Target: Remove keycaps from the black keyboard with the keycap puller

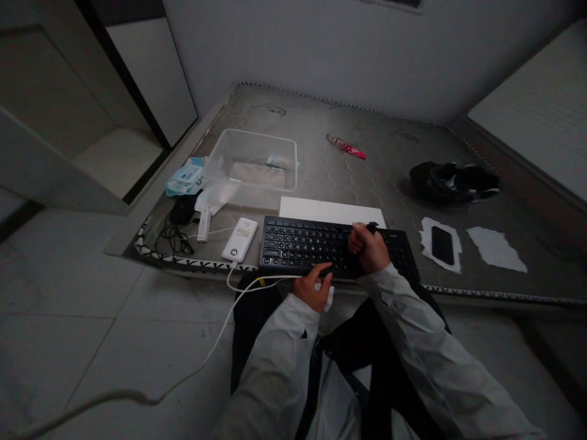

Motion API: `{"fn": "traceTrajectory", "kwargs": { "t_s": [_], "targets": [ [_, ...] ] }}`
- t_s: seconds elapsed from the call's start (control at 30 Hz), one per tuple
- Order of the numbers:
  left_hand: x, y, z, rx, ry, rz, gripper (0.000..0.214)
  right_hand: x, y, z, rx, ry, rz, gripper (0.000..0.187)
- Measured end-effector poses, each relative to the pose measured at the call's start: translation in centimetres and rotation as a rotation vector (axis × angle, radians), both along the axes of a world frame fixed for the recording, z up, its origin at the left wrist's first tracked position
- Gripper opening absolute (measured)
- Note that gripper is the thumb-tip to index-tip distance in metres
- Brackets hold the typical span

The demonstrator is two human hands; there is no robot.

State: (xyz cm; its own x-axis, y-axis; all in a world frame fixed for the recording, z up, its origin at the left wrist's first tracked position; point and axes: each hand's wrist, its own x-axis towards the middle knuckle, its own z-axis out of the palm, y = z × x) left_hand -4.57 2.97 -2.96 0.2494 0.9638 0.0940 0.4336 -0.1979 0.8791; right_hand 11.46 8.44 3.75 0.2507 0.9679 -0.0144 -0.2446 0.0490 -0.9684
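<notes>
A black keyboard (300, 241) lies along the front edge of the padded surface, crossing in front of me. My left hand (314, 288) is at its near edge, index finger and thumb apart, the fingertip by the bottom keys. A white piece like tissue (329, 298) shows under the thumb, in the palm; the lower fingers are hidden. Over the keyboard's right part, my right hand (369, 249) is closed in a fist around a small dark object (372, 226), whose end pokes out on top. Its kind is unclear.
Behind the keyboard lies a white box (332, 211). Leftward are a white power bank (240, 239) with a cable (220, 336), a clear bin (250, 195), a wipes pack (186, 177) and a black mouse (183, 209). Rightward are a phone (443, 245) on tissue and a black shoe (454, 183).
</notes>
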Motion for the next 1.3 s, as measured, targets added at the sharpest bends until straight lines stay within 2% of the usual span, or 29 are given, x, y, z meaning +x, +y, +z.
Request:
{"fn": "traceTrajectory", "kwargs": {
  "t_s": [0.13,0.33,0.43,0.77,0.93,1.13,1.3],
  "targets": [
    [0.0,0.0,-0.1,0.000,-0.012,-0.012,0.029,-0.2,0.1,-0.3,-0.018,-0.031,-0.058,0.039],
    [-0.1,0.1,-0.1,-0.009,-0.022,-0.016,0.028,-0.6,-0.3,-0.8,0.082,-0.123,-0.150,0.039],
    [-0.1,0.1,0.0,-0.032,-0.011,-0.019,0.029,-0.7,-0.3,-1.1,0.085,-0.141,-0.182,0.039],
    [0.0,0.1,-0.1,-0.019,-0.008,-0.014,0.028,-0.8,1.1,-1.5,-0.171,-0.122,-0.333,0.043],
    [0.1,0.0,0.3,-0.007,-0.019,0.024,0.026,-0.5,1.7,-1.5,-0.247,-0.109,-0.384,0.039],
    [0.4,-0.1,0.8,-0.023,-0.029,0.080,0.024,-0.6,2.4,-1.1,-0.304,-0.084,-0.347,0.032],
    [0.4,-0.1,0.6,-0.007,-0.062,0.070,0.023,-0.5,2.7,-0.9,-0.341,-0.102,-0.324,0.032]
  ]
}}
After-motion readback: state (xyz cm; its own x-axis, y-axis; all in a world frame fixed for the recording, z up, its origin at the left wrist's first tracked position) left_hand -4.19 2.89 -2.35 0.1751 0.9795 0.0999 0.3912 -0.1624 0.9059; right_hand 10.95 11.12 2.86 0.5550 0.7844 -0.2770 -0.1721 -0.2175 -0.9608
